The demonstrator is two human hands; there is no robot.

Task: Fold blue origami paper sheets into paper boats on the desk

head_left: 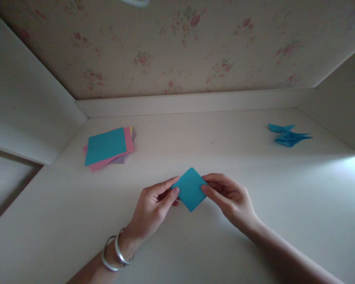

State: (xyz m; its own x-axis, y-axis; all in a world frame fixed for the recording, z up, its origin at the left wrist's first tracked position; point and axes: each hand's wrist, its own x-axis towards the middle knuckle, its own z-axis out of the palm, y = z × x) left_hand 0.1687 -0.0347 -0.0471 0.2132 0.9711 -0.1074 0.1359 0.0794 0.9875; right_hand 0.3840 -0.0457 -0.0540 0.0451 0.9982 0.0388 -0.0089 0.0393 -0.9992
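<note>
A small blue folded paper square (191, 188) is held like a diamond just above the white desk (195, 134). My left hand (154, 207) pinches its left corner between thumb and forefinger. Two silver bangles (116, 252) circle that wrist. My right hand (229, 197) pinches the paper's right corner, fingers pressed together. Both hands are closed on the same piece.
A stack of coloured paper sheets (108, 148), blue on top of pink and purple, lies at the back left. Folded blue paper shapes (286, 135) rest at the back right. Floral wallpaper (180, 43) and white side panels enclose the desk.
</note>
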